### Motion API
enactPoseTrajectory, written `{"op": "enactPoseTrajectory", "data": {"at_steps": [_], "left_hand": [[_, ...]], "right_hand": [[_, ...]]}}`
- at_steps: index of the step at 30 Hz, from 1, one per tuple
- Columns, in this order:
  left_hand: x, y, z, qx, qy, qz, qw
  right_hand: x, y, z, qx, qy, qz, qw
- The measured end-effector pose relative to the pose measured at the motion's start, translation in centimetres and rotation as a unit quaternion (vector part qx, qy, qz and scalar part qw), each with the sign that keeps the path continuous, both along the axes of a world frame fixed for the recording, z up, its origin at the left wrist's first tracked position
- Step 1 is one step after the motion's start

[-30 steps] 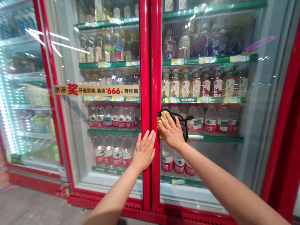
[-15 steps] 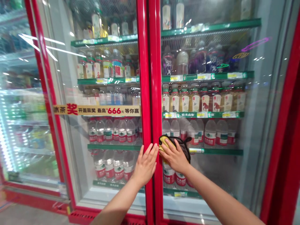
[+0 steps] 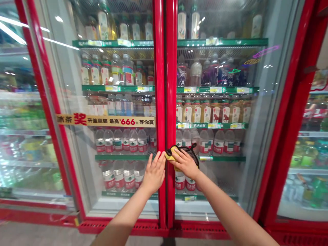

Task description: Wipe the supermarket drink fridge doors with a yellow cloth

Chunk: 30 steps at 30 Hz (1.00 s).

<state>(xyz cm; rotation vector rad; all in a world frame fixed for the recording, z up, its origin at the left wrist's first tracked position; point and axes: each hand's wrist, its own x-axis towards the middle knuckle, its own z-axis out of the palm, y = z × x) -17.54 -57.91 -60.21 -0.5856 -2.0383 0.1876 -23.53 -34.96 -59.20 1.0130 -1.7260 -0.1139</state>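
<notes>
My left hand [image 3: 153,174] lies flat with its fingers stretched out against the red frame [image 3: 160,85] of the left fridge door. Under my right hand [image 3: 186,164] is a yellow cleaning cloth [image 3: 170,154] with a dark edge and a dark side. The palm and fingers press it against the red frame [image 3: 171,102] and glass of the right door, close to the gap between the doors. Part of the cloth is hidden by the hand. Behind the glass stand water bottles [image 3: 219,143] with red labels.
Green-edged shelves [image 3: 222,42] hold rows of drink bottles behind both doors. A printed strip [image 3: 106,120] crosses the left door. More lit fridges stand at left and right. A red base [image 3: 123,227] with slots runs above the grey floor [image 3: 46,235].
My right hand has slid the cloth left, further over the right door's frame. My left hand has shifted slightly left too. The view has moved back and shows the fridge at right.
</notes>
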Motion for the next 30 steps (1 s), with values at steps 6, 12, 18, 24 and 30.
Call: {"op": "enactPoseTrajectory", "data": {"at_steps": [6, 12, 18, 24, 30], "left_hand": [[0.0, -0.7, 3.3, 0.004, -0.010, -0.006, 1.000], [0.2, -0.9, 4.7, 0.021, -0.013, -0.014, 1.000], [0.4, -1.2, 5.1, 0.020, -0.006, -0.033, 0.999], [-0.9, -0.4, 6.9, 0.071, 0.028, -0.044, 0.996], [-1.5, -0.7, 7.7, 0.065, 0.028, -0.068, 0.995]], "right_hand": [[0.0, -1.4, 6.8, -0.037, -0.070, -0.076, 0.994], [0.6, -2.0, 2.5, -0.061, -0.095, -0.068, 0.991], [1.1, -1.2, 1.4, 0.013, -0.082, -0.086, 0.993], [1.0, -3.4, 10.2, -0.079, -0.064, -0.138, 0.985], [0.6, -1.7, 1.3, -0.026, -0.061, -0.103, 0.992]]}}
